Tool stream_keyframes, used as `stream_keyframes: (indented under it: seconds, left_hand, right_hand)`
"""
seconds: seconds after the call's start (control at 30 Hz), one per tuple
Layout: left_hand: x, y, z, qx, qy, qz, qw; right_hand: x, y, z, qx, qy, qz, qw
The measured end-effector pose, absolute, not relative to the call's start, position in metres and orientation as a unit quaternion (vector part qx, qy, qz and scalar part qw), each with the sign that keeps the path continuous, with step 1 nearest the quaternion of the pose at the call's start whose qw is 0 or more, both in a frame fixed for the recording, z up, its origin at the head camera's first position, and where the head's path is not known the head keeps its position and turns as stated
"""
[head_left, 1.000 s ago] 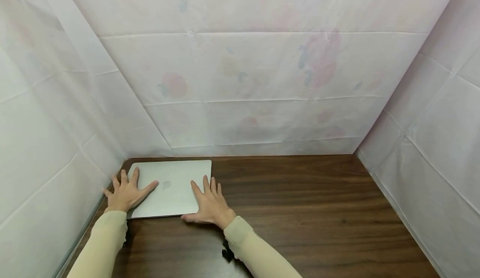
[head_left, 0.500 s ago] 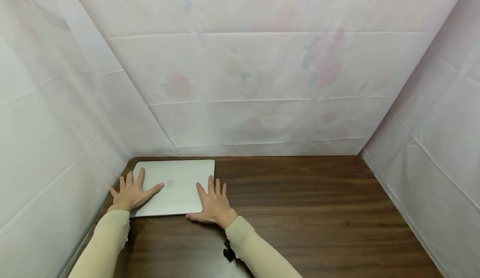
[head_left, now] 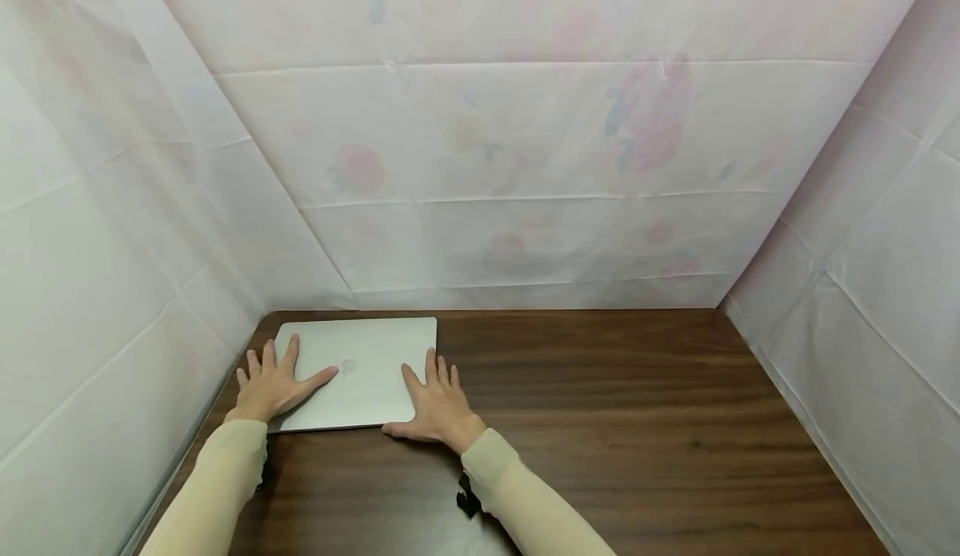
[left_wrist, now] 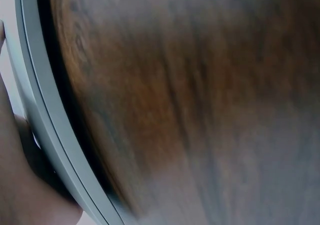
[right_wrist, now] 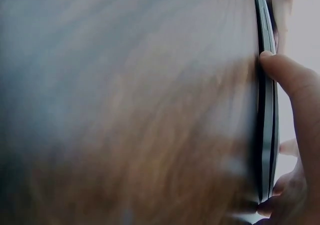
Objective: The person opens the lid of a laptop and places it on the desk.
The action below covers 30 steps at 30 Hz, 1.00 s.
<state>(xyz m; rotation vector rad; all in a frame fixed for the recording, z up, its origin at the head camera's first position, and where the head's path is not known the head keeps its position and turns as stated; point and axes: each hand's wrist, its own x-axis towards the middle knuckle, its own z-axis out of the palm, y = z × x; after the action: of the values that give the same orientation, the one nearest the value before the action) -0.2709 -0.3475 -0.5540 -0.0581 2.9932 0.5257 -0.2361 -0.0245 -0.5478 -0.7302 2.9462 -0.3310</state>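
A closed silver laptop (head_left: 367,393) lies flat on the dark wooden table, near its back left corner. My left hand (head_left: 270,391) is spread over the laptop's left side, its thumb pointing toward the logo. At the front right corner, my right hand (head_left: 437,410) touches the laptop with straight, spread fingers along the right side and the thumb at the front edge. The right wrist view shows that thumb (right_wrist: 295,80) against the thin laptop edge (right_wrist: 268,130). In the left wrist view, the laptop's front edge (left_wrist: 55,120) runs beside part of the left hand (left_wrist: 25,185).
The wooden table (head_left: 600,423) extends to the right of the laptop. White printed sheeting forms a back wall (head_left: 510,139), a left wall (head_left: 97,289) and a right wall (head_left: 885,289) around the table. The left hand is close to the left wall.
The laptop has slid slightly to the right across the table, and both hands have moved with it in the same spread pose. The head view has also shifted a little.
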Motion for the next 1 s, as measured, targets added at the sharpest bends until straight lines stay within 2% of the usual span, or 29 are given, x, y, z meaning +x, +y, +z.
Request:
stream_keyframes:
  seconds: [1.0]
  left_hand:
    - [-0.263, -0.317, -0.551, -0.007, 0.983, 0.172, 0.063]
  right_hand:
    - [-0.231, 0.009, -0.544, -0.229, 0.966, -0.108, 0.046]
